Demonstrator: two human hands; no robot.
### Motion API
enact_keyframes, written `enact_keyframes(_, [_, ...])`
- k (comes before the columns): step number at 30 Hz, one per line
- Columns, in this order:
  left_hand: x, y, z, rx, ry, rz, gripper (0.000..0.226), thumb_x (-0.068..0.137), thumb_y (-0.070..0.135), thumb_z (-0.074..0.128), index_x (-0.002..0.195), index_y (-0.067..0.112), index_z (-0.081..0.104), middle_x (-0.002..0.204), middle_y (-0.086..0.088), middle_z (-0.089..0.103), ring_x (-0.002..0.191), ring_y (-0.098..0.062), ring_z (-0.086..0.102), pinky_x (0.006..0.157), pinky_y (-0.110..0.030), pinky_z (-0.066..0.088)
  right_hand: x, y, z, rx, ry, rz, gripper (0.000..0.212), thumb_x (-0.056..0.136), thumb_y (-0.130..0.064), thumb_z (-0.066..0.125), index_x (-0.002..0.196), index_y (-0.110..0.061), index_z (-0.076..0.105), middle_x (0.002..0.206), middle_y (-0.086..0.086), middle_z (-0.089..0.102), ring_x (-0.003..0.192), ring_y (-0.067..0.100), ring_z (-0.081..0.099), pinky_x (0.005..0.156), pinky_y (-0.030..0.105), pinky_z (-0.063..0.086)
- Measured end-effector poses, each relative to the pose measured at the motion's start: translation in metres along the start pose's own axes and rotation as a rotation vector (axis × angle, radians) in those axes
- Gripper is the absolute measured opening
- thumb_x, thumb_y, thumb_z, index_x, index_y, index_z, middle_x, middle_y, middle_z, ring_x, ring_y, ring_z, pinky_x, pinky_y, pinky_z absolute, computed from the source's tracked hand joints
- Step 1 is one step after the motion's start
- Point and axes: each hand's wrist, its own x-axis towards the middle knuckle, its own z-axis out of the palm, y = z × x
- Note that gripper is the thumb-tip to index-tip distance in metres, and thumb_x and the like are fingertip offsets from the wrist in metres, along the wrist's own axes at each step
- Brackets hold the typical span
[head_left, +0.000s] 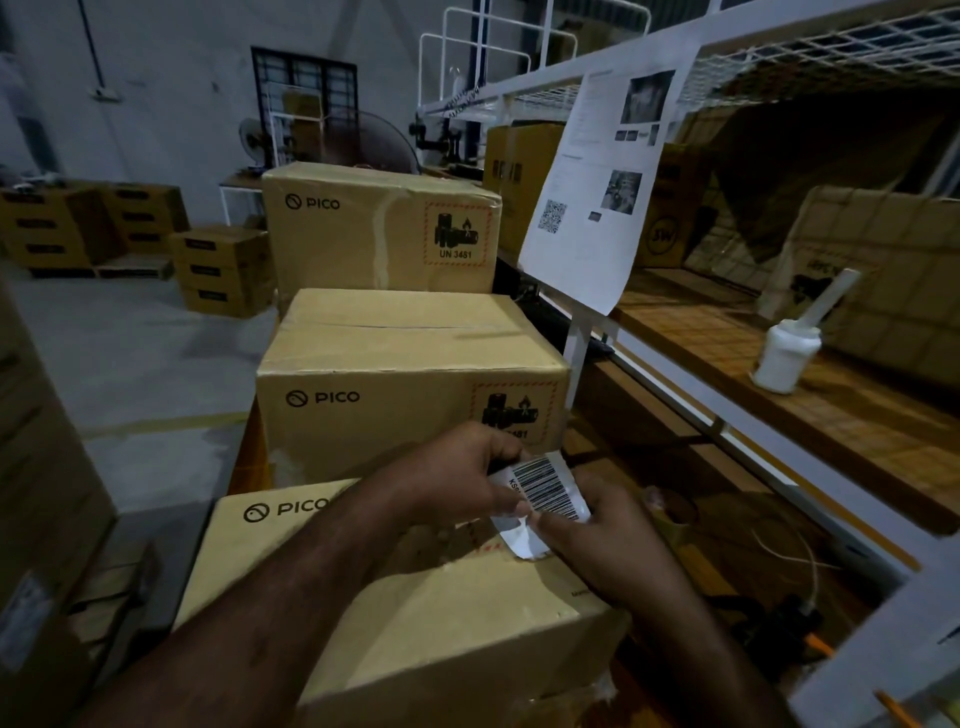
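Left hand (457, 475) and right hand (602, 540) pinch the barcode label (548, 488) with curled fingers, just above the nearest box (467, 634); behind that box a second box (405, 374) blocks the way forward; to its right, the shelf (779, 415) with a white bottle (784, 358).

Warehouse: stacked cartons (410, 384), wire shelving (779, 57).

Dim warehouse interior. Grey wall (171, 104) at 11 o'clock, with a dark barred window (304, 98) toward 12. Pedestal fan (254, 137) just beside the window. Bare concrete floor (145, 353) at 9 o'clock, carrying stacked brown cartons (62, 228) at 10. White wire-decked shelving (779, 47), 1 to 3 o'clock; wooden shelf board (857, 426) at 3; printed sheet (602, 197) hanging from its frame.
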Motion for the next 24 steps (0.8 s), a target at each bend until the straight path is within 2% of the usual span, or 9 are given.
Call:
enact_keyframes(3, [0.0,-0.002,-0.001,-0.026,0.018,0.003,0.037,0.08,0.005,0.075,0.109,0.025,0.064,0.107,0.006,0.07,0.099,-0.005,0.067,0.087,-0.031,0.059,-0.001,-0.002,-0.002,0.041,-0.014,0.004,0.009,0.088,-0.024,0.069,0.093,-0.032,0.07,0.084,-0.012,0.073,0.078,-0.002,0.068,0.064,0.019,0.053])
enact_keyframes(5, [0.001,-0.002,-0.002,-0.043,0.036,-0.005,0.045,0.079,0.003,0.076,0.116,0.025,0.062,0.112,0.006,0.068,0.101,-0.007,0.067,0.086,-0.033,0.06,-0.003,-0.002,-0.003,0.047,-0.004,-0.013,0.01,0.087,-0.021,0.069,0.086,-0.031,0.071,0.082,-0.013,0.074,0.077,-0.001,0.068,0.066,0.022,0.055])
enact_keyframes(8, [0.001,-0.003,-0.002,-0.029,0.048,0.0,0.052,0.077,0.005,0.079,0.12,0.026,0.061,0.117,0.008,0.064,0.102,-0.009,0.066,0.085,-0.035,0.061,-0.007,-0.004,-0.002,0.057,0.005,-0.024,0.014,0.088,-0.022,0.068,0.083,-0.035,0.069,0.083,-0.014,0.073,0.078,-0.005,0.066,0.066,0.02,0.054])
enact_keyframes(13, [0.0,-0.009,-0.005,0.087,0.011,-0.056,0.035,0.074,0.019,0.083,0.105,0.021,0.068,0.112,0.009,0.06,0.099,-0.012,0.066,0.084,-0.037,0.061,-0.009,-0.003,-0.002,0.055,0.026,-0.015,0.018,0.088,-0.023,0.069,0.084,-0.04,0.065,0.09,-0.01,0.073,0.083,0.002,0.069,0.073,0.03,0.06])
enact_keyframes(18, [-0.001,-0.007,-0.005,0.131,-0.022,-0.054,0.015,0.079,0.021,0.079,0.091,0.023,0.071,0.11,0.008,0.063,0.095,-0.012,0.066,0.082,-0.04,0.06,-0.011,-0.004,-0.003,0.042,0.022,-0.034,0.019,0.087,-0.023,0.07,0.087,-0.041,0.062,0.093,-0.013,0.07,0.085,-0.001,0.067,0.07,0.02,0.056])
enact_keyframes(21, [-0.001,-0.007,-0.004,0.128,-0.028,-0.045,0.017,0.077,0.021,0.08,0.082,0.031,0.067,0.099,0.004,0.071,0.086,-0.011,0.07,0.076,-0.038,0.061,-0.011,-0.002,-0.003,0.066,0.028,-0.021,0.019,0.086,-0.02,0.071,0.098,-0.034,0.065,0.097,-0.009,0.072,0.085,-0.001,0.068,0.068,0.017,0.054])
enact_keyframes(24, [-0.002,-0.007,-0.004,0.103,-0.028,-0.045,0.018,0.077,0.018,0.08,0.082,0.031,0.069,0.091,0.006,0.075,0.083,-0.01,0.072,0.076,-0.036,0.061,-0.01,-0.001,-0.004,0.09,0.057,0.022,0.03,0.085,-0.017,0.071,0.108,-0.031,0.059,0.101,-0.011,0.068,0.089,0.002,0.066,0.066,0.017,0.053])
